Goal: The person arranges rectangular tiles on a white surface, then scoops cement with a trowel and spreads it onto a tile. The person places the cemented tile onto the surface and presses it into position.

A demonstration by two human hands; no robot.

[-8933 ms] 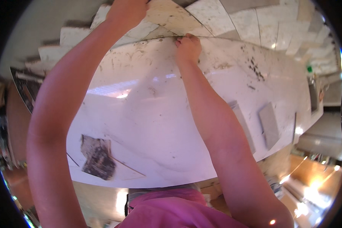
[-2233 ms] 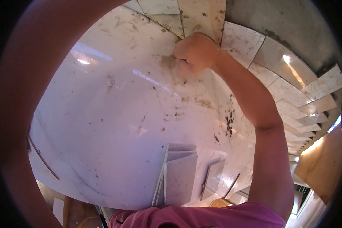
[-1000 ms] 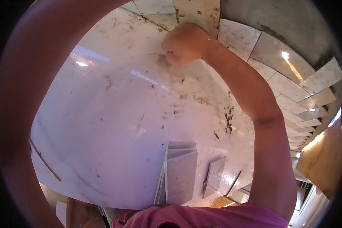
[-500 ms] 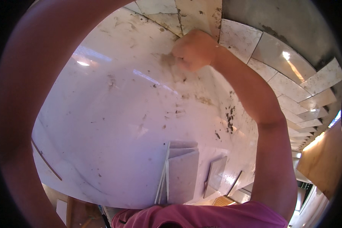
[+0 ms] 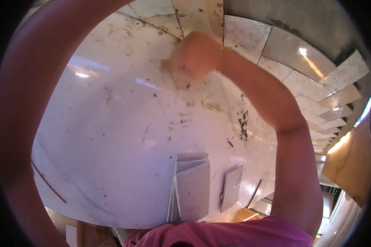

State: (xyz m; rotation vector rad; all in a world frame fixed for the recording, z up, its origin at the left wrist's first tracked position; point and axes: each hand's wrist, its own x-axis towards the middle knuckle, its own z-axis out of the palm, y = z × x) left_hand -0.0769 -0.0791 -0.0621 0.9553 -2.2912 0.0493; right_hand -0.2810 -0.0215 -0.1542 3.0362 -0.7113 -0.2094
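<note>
My right hand (image 5: 198, 57) is curled into a fist low over the white marbled countertop (image 5: 111, 160), by the foot of the tiled wall. Motion blurs its fingers, and whatever they may hold is hidden. A brownish wet smear (image 5: 165, 65) lies beside the knuckles. Above the hand rise pale wall tiles (image 5: 245, 37) with mortar spots and dark joints. My left arm (image 5: 41, 86) stretches up along the left side; its hand is outside the picture.
Several loose tiles (image 5: 193, 191) lie stacked at the counter's near edge, with another tile (image 5: 232, 187) to their right. Dark mortar crumbs (image 5: 243, 125) are scattered near my right forearm. A thin brown strip (image 5: 48, 182) lies at left. Bare grey wall (image 5: 305, 18) shows above the tiles.
The whole scene has shifted slightly left in the picture. My right hand stays closed by the wall's foot and is more blurred now.
</note>
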